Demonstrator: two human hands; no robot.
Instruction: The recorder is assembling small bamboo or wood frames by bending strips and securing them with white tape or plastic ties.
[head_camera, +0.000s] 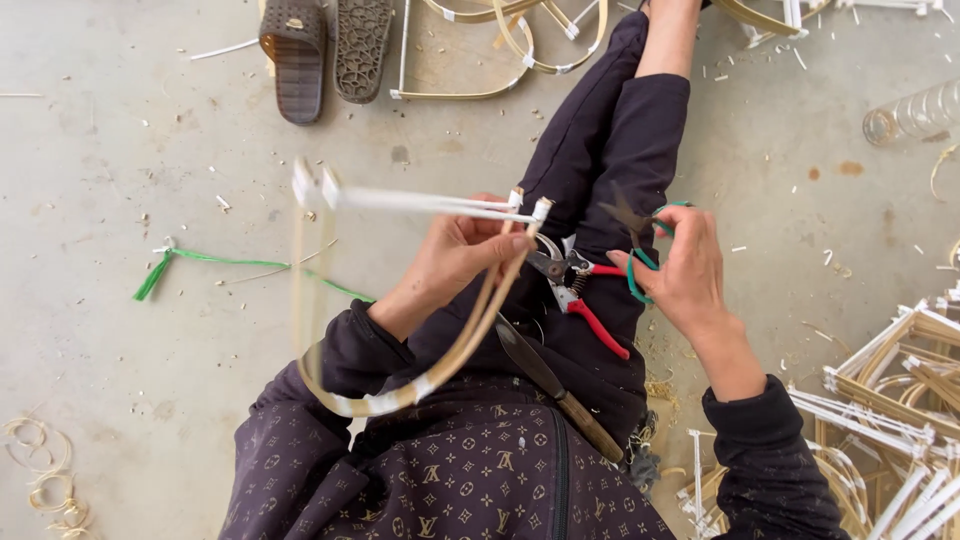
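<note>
While the person sat on the floor (120, 120) with legs stretched out, the head camera looked down on both hands. The left hand (455, 255) was closed around a bent bamboo frame (440, 365), gripping it near the top where white tape (541, 208) bound the strips together. The frame curved down over the lap, and its far end looked blurry, so I could not tell its shape there. The right hand (685, 270) had its fingers curled through the green handles of a pair of scissors (640, 235), held just beside the leg. Red-handled pliers (585, 300) and a long knife (550, 385) lay on the lap, between the two hands.

To do this bit well, I thought the left hand should hold the frame steady and close to the taped joint, so nothing wobbled. The scissors should come in slowly, with the blades pointed away from the fingers and the leg. The knife lay close to the arm, so care was needed there too.

Sandals (325, 50), a green strip (200, 260) and more taped frames (890, 400) lay round about on the floor.
</note>
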